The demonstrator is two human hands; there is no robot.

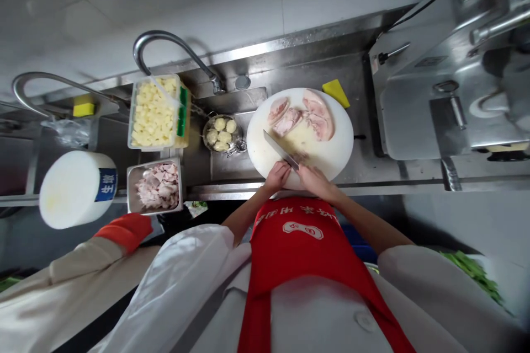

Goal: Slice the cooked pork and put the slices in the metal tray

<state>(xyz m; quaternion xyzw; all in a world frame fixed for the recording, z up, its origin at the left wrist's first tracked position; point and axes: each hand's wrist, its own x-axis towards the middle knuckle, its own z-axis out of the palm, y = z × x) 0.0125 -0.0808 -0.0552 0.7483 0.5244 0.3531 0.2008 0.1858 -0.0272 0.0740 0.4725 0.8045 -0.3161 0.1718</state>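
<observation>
Gripped in the right hand [311,178], the knife [280,149] is held over the white board [258,150], near-side of the meat [318,121]; left hand's [278,175] hold can't be told; cutting seems in hand, next stroke calling for fingers kept clear.

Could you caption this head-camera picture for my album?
Right hand gripping a knife over a white cutting board, left hand close by, pieces of raw meat lying farther back.

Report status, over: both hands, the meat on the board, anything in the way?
Right hand gripping knife. Left hand beside knife, contact unclear. Meat in pieces on board. Yellow sponge by board's far edge, away from knife.
</observation>
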